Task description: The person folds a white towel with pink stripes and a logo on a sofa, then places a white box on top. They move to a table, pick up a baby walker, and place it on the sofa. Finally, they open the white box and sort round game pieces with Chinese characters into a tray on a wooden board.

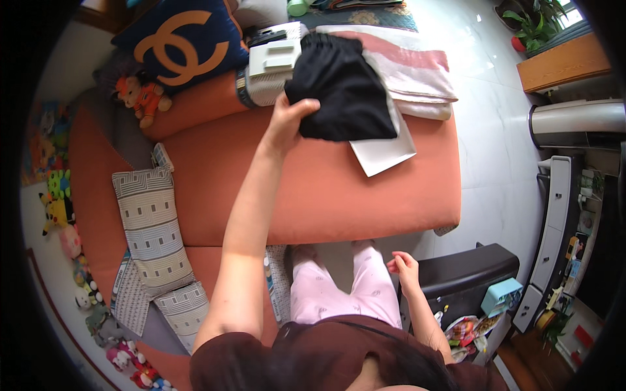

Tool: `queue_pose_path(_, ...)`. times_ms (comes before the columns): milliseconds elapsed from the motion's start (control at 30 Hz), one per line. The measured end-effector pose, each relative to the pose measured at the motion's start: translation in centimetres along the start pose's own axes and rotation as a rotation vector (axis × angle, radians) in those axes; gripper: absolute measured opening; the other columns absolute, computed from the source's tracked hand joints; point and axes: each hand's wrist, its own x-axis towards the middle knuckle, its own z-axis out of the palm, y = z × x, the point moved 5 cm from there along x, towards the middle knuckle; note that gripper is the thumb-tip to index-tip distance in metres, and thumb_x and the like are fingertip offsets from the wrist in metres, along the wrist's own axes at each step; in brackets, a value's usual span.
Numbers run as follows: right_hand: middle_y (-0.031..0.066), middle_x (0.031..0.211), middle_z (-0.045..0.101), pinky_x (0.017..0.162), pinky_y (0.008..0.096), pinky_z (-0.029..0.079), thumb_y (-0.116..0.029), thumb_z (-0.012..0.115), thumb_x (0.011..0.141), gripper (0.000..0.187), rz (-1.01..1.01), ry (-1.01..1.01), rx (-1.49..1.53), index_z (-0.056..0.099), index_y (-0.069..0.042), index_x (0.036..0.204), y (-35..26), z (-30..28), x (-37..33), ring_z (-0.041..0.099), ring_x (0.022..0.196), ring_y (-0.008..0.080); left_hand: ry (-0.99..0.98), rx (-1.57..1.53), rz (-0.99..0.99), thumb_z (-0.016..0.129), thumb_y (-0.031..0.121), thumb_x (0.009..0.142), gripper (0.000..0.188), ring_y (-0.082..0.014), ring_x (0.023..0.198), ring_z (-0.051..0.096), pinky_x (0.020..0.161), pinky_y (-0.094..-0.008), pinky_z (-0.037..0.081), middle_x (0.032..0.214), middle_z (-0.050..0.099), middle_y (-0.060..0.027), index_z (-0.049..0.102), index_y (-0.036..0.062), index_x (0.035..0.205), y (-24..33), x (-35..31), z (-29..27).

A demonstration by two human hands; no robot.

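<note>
Pretty bright daylight in here, tbh. The window (574,15) off past the far right corner of the orange sofa (326,192) glows, and the glossy tiled floor (489,98) beside that right edge throws white glare. The black garment (342,91) swallows most fold detail. Fisheye bends the drawer cabinet (549,228) hard; outer corners go black.
</note>
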Motion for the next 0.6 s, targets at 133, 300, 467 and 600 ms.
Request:
queue_pose_path(133, 0.007, 0.074, 0.063, 0.057, 0.0226, 0.047, -0.014, 0.05, 0.093, 0.019, 0.047, 0.116, -0.023, 0.059, -0.001, 0.103, -1.3, -8.3, 2.1, 0.056, 0.06, 0.0105, 0.098, 0.083, -0.026, 0.065, 0.002, 0.071, 0.033, -0.0164, 0.081, 0.063, 0.071, -0.0298, 0.055, 0.092, 0.064, -0.0082, 0.06, -0.0019, 0.104, -2.3, 9.3, 1.0)
queue_pose_path(300, 0.0066, 0.073, 0.063, 0.054, 0.0228, 0.048, -0.013, 0.049, 0.093, 0.018, 0.095, 0.123, -0.048, 0.058, -0.001, 0.102, 0.3, -13.9, 5.3, 0.057, 0.058, 0.01, 0.488, 0.56, 0.016, 0.075, 0.016, 0.071, 0.059, -0.0197, 0.097, 0.056, 0.084, -0.0313, 0.046, 0.115, 0.055, -0.0102, 0.048, -0.0003, 0.121, -13.1, 13.9, -11.5)
queue_pose_path(467, 0.0064, 0.075, 0.063, 0.056, 0.0225, 0.048, -0.014, 0.049, 0.093, 0.018, 0.1, 0.19, -0.004, 0.058, -0.002, 0.104, 0.6, -14.6, 4.2, 0.057, 0.059, 0.0104, 0.577, 0.489, -0.623, 0.068, 0.038, 0.08, 0.057, -0.0167, 0.084, 0.055, 0.064, -0.0306, 0.05, 0.111, 0.054, -0.0074, 0.046, 0.0053, 0.122, -30.2, 2.6, -8.7)
queue_pose_path(600, 0.0064, 0.077, 0.064, 0.059, 0.0247, 0.049, -0.015, 0.049, 0.094, 0.019, 0.14, 0.139, 0.045, 0.057, -0.002, 0.105, 0.4, -12.4, 2.0, 0.058, 0.061, 0.0115, 0.61, 0.457, -0.729, 0.067, 0.042, 0.081, 0.073, -0.0269, 0.106, 0.054, 0.079, -0.0387, 0.05, 0.129, 0.046, -0.015, 0.036, 0.0024, 0.134, -35.0, -1.6, -5.0)
